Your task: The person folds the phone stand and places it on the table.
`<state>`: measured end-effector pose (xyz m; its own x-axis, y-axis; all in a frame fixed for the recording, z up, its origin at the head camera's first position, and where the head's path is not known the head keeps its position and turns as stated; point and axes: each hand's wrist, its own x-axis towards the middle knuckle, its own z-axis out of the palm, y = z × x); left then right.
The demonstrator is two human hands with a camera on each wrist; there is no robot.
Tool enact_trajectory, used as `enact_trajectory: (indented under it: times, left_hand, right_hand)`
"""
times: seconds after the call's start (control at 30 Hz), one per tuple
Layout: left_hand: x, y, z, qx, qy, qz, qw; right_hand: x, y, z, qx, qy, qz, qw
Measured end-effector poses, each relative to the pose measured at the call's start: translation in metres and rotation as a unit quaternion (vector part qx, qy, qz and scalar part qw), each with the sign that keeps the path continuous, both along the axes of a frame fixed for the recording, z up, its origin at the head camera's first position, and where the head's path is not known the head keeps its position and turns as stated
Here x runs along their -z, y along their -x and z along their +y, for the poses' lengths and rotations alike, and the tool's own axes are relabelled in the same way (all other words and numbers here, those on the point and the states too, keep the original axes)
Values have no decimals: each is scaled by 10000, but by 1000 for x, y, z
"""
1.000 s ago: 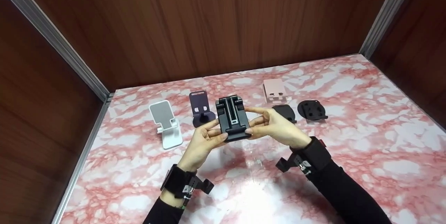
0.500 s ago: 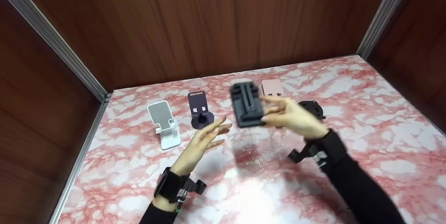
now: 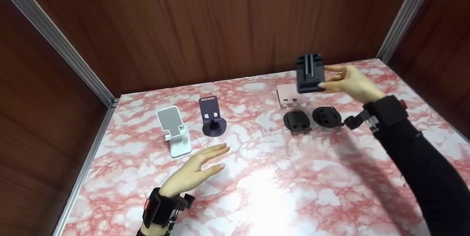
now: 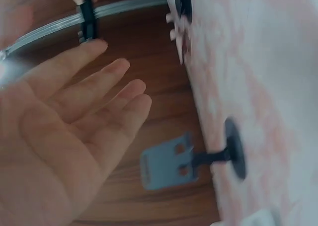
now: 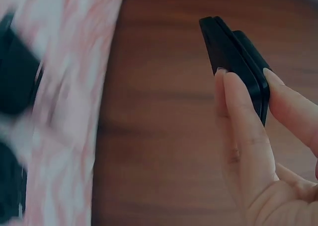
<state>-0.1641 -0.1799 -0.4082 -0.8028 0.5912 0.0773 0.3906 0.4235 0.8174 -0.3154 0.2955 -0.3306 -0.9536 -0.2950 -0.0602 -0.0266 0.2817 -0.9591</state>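
In the head view the right hand (image 3: 354,82) pinches a black phone stand (image 3: 310,73) by its side, holding it up in the air so that it covers part of a pink stand (image 3: 288,96). From there its front shows, with a groove running down the middle. The right wrist view gives the edge instead: two flat layers lying one against the other, fingertips on one face and the thumb on the opposite side, with the wooden wall (image 3: 205,26) behind.

The left hand (image 3: 192,171) is over the near part of the table (image 3: 257,199), fingers stretched out loosely. Its palm appears only in the left wrist view, which also catches the black phone stand edge-on near the top.

That same view shows the purple stand (image 3: 210,107) side-on, its plate joined to the round base by a thin stem. The white stand (image 3: 180,146) beside it and two round black stands, one (image 3: 297,122) left of the other (image 3: 327,116), are clear only from the head; the right wrist view blurs the dark shapes at its left edge.
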Motion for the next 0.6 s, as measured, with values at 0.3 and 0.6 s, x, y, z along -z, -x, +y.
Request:
enact_trajectory:
  times: [0.3,0.6]
  left_hand:
    - [-4,-9,-4,-38,470,381,9982]
    - [2,-9,0,41,468,357,9983]
  right_hand:
    - [34,39,23,416,-107,-213,9988]
    - [56,55,36,518,-2039,236,9773]
